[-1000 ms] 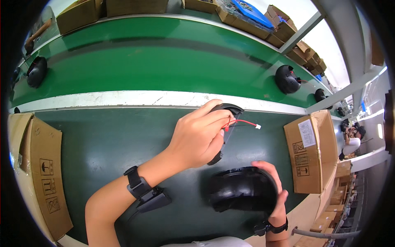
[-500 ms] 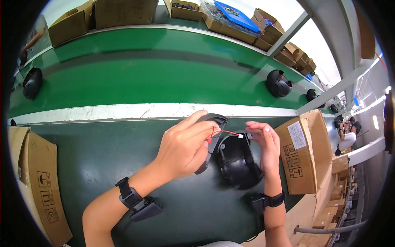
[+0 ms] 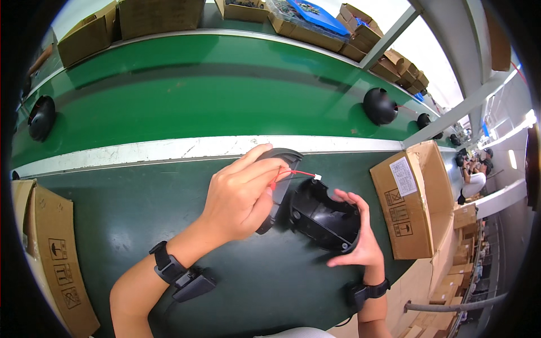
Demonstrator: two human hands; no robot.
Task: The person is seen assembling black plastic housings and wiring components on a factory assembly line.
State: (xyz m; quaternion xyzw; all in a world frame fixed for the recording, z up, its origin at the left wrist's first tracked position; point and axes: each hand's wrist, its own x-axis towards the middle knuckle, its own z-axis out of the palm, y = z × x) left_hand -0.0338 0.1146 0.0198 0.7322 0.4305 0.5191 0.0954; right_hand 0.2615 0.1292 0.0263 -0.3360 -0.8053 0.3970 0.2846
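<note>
Dark green worktop point(image 3: 135, 208) lies on the near side of a white rail point(image 3: 169, 150), with a green belt point(image 3: 197, 93) beyond. Cardboard boxes stand at left point(image 3: 55, 242) and right point(image 3: 401, 205), presumably to leave the middle free for handling. The left hand point(image 3: 236, 194) grips a curved black part point(image 3: 281, 191) at the centre. A red lead point(image 3: 302, 172) emerges at its fingertips; this hold likely lets the white connector point(image 3: 318, 177) project rightward, clear of the fingers. Just right of that part lies the black shell point(image 3: 324, 218), its hollow exposed. The right hand point(image 3: 366, 243) is partly open, curved about the shell's right side, apparently to steady it; firm contact cannot be confirmed.
</note>
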